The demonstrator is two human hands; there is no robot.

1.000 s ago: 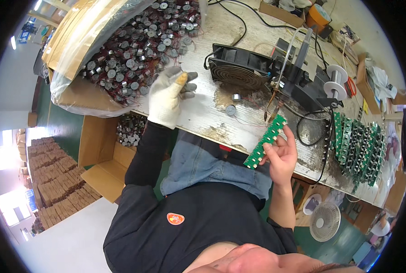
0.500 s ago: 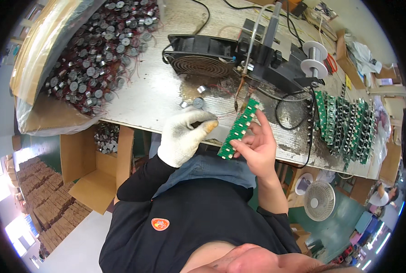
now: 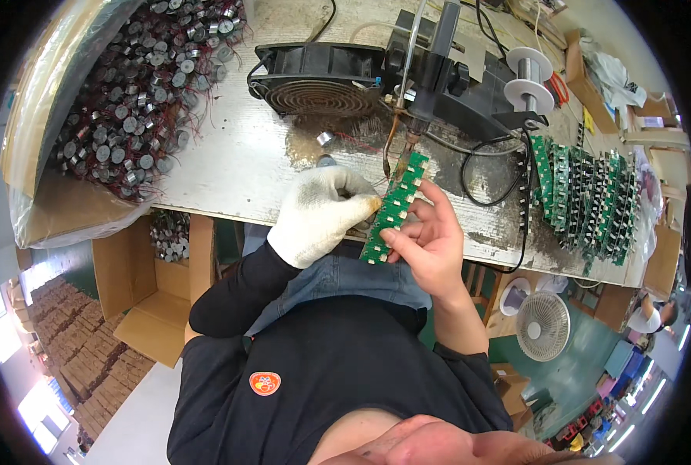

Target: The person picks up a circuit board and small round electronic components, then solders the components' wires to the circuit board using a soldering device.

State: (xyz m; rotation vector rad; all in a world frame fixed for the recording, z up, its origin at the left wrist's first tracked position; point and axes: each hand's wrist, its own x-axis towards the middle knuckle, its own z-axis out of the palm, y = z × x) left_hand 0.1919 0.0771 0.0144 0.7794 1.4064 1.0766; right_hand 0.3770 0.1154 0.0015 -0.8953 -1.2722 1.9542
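In my bare right hand [image 3: 430,236] I hold a long green circuit board strip [image 3: 396,208] by its lower part, thumb on top and fingers beneath. Small pale parts run along the strip. Its upper end is right under the soldering iron tip [image 3: 411,141] and the thin solder feed tube [image 3: 389,151]. My left hand [image 3: 318,213], in a white glove, is closed in a pinch on thin wires beside the strip's left edge; what the wires lead to is hidden by the glove. One small round motor [image 3: 326,139] with red wires lies beyond the glove, another [image 3: 326,160] right against it.
A heap of small motors [image 3: 140,116] fills a plastic-lined box at left. A black fan [image 3: 318,81] stands beside the soldering stand [image 3: 438,77], near a solder spool [image 3: 528,81]. Stacked circuit boards [image 3: 589,201] lie at right. An open carton [image 3: 155,310] is below the table's left edge.
My left hand has moved closer to the strip, its fingertips now at the edge. The strip has come up nearer the soldering tip. The whole view has shifted slightly.
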